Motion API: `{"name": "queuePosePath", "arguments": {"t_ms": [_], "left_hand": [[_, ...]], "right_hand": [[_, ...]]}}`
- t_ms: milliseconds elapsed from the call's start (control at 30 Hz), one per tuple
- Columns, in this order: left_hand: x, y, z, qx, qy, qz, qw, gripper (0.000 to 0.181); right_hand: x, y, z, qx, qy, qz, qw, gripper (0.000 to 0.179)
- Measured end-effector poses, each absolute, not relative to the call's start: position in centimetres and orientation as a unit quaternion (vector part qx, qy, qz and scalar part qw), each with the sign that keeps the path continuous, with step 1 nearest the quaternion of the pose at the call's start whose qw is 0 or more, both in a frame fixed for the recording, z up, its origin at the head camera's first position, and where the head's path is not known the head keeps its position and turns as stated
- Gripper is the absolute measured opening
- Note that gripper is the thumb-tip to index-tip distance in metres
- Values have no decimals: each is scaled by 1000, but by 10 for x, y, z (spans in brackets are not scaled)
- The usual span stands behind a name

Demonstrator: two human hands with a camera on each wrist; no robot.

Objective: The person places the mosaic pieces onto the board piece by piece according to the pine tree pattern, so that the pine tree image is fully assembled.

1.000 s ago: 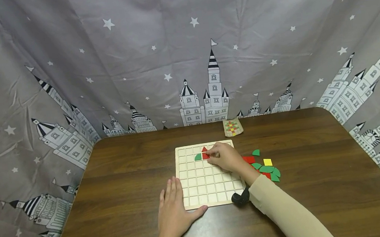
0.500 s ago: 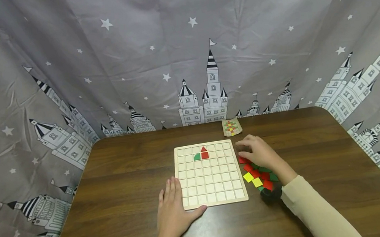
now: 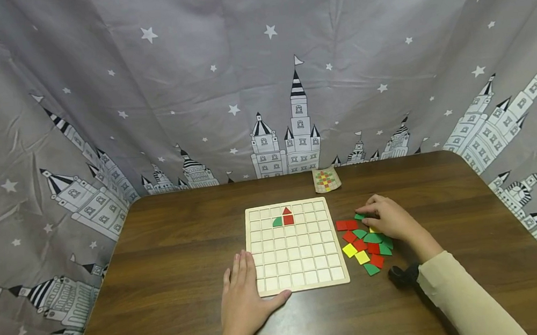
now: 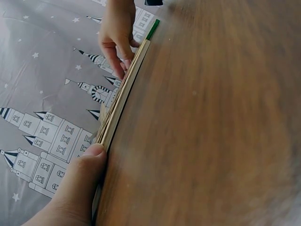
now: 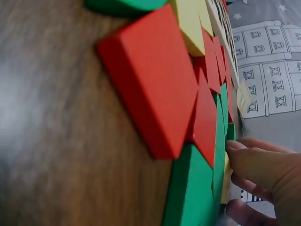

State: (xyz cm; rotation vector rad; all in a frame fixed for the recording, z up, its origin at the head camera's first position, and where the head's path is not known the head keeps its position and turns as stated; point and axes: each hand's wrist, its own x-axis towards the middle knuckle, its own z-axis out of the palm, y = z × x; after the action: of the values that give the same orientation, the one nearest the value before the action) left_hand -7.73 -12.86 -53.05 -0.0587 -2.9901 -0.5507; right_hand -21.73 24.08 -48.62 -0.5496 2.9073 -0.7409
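A grey castle-print curtain point(image 3: 208, 49) is being met by the brown table point(image 3: 176, 262) at 12 o'clock. The gridded board point(image 3: 301, 250) is being steadied from 8 o'clock by the left hand point(image 3: 243, 296), fingers together, thumb spread. The right hand point(image 3: 391, 219) is being shifted farther over the loose pile point(image 3: 374, 248) at 3 o'clock than a moment ago; a further piece is apparently being selected. A red square point(image 3: 288, 219), green quarter-round point(image 3: 277, 221) and red triangle point(image 3: 286, 211) are being held in board cells toward 12 o'clock. At the pile's 12 o'clock, a green piece point(image 3: 359, 217) is being pinched by right thumb and fingertips.
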Motion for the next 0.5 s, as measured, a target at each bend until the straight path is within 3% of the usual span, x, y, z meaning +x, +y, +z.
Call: {"name": "queuePosePath", "arguments": {"t_ms": [500], "left_hand": [[-77, -129, -530, -19, -982, -178, 50, 132]], "right_hand": [[-222, 236, -495, -166, 952, -254, 27, 23]]}}
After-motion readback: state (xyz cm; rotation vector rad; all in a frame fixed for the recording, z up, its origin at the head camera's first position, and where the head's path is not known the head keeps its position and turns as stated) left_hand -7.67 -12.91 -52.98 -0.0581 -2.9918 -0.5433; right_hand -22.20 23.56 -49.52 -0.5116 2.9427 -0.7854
